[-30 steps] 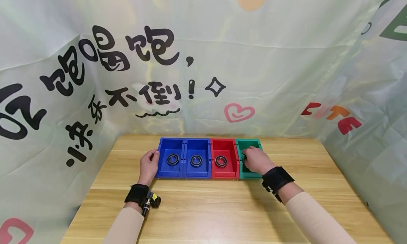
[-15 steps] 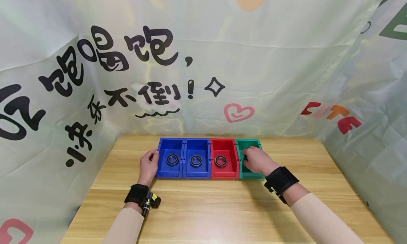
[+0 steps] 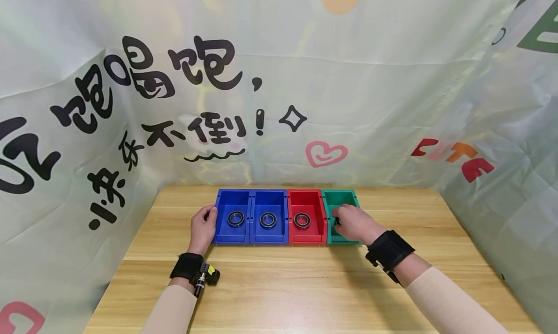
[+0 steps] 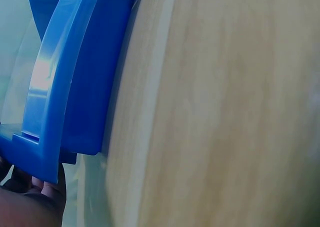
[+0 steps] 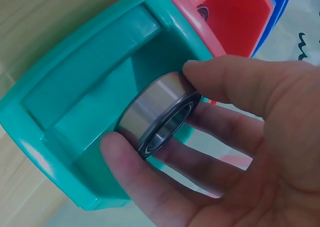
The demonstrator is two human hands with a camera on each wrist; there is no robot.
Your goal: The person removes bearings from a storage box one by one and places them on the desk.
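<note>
In the right wrist view my right hand (image 5: 235, 137) grips a steel ball bearing (image 5: 156, 112) by its outer ring, thumb on one side and a finger on the other. It is held tilted in the green bin (image 5: 80, 112). From the head view, my right hand (image 3: 356, 222) hides most of that bearing. My left hand (image 3: 203, 229) grips the outer side of the leftmost blue bin (image 3: 233, 238), its fingers curled at the bin's edge. The left wrist view has the fingers (image 4: 50, 189) under a corner of the blue bin (image 4: 90, 77).
The bins stand side by side on the wooden table (image 3: 270, 290). One bearing (image 3: 236, 219) lies in the leftmost bin, another bearing (image 3: 268, 220) in the second blue bin (image 3: 269, 238), and a third bearing (image 3: 302, 220) in the red bin (image 3: 307, 238). Printed cloth (image 3: 375, 106) encloses the table's back and sides.
My right wrist and forearm have shifted slightly to the right, while the right fingers stay in the green bin. The left hand and the bins hold their places.
</note>
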